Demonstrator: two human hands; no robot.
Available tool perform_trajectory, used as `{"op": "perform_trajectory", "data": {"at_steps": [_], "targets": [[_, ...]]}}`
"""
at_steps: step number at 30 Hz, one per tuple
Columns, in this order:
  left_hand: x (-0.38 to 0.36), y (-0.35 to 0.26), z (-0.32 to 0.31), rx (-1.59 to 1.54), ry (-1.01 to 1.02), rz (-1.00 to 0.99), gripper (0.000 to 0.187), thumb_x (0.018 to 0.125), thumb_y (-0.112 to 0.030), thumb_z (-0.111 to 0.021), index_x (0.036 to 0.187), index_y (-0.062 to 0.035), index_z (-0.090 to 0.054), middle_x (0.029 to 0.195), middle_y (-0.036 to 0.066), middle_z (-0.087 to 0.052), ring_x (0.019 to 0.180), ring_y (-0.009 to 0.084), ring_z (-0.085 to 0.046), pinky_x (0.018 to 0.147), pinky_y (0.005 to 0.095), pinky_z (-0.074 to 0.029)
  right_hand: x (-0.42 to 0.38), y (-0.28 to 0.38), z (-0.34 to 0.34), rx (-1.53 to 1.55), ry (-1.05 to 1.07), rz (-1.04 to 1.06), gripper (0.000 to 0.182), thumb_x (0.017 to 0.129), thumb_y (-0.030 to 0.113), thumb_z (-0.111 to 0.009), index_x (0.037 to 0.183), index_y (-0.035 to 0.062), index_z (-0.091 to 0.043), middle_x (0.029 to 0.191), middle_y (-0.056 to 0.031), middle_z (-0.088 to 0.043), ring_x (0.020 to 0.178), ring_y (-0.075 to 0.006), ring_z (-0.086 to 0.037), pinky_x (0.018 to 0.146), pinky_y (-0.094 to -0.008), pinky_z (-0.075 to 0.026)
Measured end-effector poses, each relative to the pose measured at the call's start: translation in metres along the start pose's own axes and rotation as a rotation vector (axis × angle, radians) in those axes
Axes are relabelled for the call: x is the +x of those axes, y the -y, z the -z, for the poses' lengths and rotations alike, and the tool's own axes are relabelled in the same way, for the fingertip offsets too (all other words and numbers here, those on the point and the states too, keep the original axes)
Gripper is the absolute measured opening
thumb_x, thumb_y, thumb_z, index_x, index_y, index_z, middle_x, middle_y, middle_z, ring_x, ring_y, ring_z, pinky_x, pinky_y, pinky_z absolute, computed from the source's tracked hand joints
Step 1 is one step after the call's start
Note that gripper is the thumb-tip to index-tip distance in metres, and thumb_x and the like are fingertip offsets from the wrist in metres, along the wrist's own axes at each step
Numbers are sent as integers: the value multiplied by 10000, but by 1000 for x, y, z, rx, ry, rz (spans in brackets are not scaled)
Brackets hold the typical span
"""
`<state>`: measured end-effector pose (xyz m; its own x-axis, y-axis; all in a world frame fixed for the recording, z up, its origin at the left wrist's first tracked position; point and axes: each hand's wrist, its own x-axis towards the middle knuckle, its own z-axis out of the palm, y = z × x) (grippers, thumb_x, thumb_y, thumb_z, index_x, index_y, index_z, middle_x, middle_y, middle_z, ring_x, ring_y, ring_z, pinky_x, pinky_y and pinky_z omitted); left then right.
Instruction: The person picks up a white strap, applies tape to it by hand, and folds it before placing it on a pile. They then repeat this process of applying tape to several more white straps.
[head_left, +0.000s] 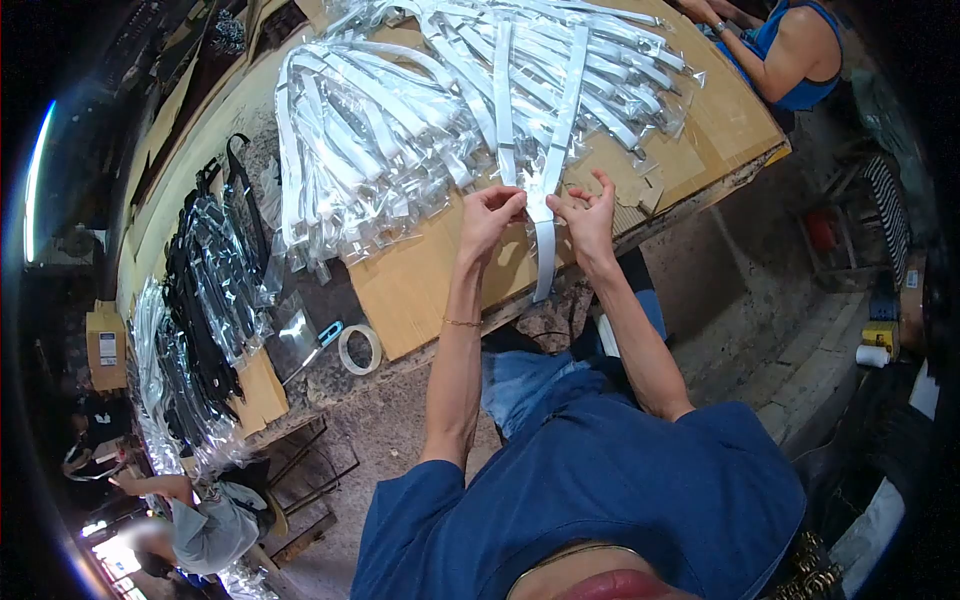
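Observation:
Under my hands lies a pair of white suspenders (pixel 545 250): two straps run up and away, and one hangs down over the table's near edge. Clear plastic film (pixel 538 188) glints around the point where the straps meet. My left hand (pixel 489 222) pinches the left side of this junction between thumb and fingers. On the other side, my right hand (pixel 590 222) pinches with thumb and index finger, its other fingers raised. Whether each pinch holds strap or just film is hard to make out. A large pile of white suspenders in clear bags (pixel 370 130) spreads beyond both hands.
Cardboard (pixel 400 310) covers the tabletop. To the left lie bagged black straps (pixel 205 290), a roll of tape (pixel 360 350) and a blue-handled cutter (pixel 328 335). One person in blue (pixel 800 50) sits at the far right; another in grey (pixel 215 525) is at lower left.

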<state>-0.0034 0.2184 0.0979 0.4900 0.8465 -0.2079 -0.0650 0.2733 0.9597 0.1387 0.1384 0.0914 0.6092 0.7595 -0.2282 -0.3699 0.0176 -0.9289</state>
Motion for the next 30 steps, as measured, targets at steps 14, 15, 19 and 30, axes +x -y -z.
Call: {"op": "perform_trajectory", "data": {"at_steps": [14,15,19,30], "targets": [[-3,2,-1,4,-4,-21,151,801,-61,-720,932,-9,-668,796,20,-646,719,88,-593,664,226,-492,30,56,16,-401,578,214,169,857,137,-686,955,0,-681,806,-1,-645,774,-77,-573,725,-238,-471],[-3,2,-1,-6,-6,-15,142,795,-62,-715,912,4,-673,781,29,-654,696,93,-593,643,232,-493,34,62,15,-403,582,213,169,857,137,-686,955,0,-681,806,-1,-645,774,-77,-573,725,-238,-471],[-3,-1,2,12,22,-13,134,797,-74,-703,892,19,-684,775,47,-668,683,103,-601,633,241,-501,54,73,6,-609,930,54,144,878,125,-658,909,-14,-677,804,4,-651,736,-63,-562,676,-220,-453],[1,1,7,19,46,0,140,821,-85,-700,916,17,-683,804,51,-676,698,98,-613,644,239,-508,58,85,-19,-970,1105,193,151,816,119,-693,898,-8,-692,712,-50,-660,676,-115,-588,638,-290,-481]]}}
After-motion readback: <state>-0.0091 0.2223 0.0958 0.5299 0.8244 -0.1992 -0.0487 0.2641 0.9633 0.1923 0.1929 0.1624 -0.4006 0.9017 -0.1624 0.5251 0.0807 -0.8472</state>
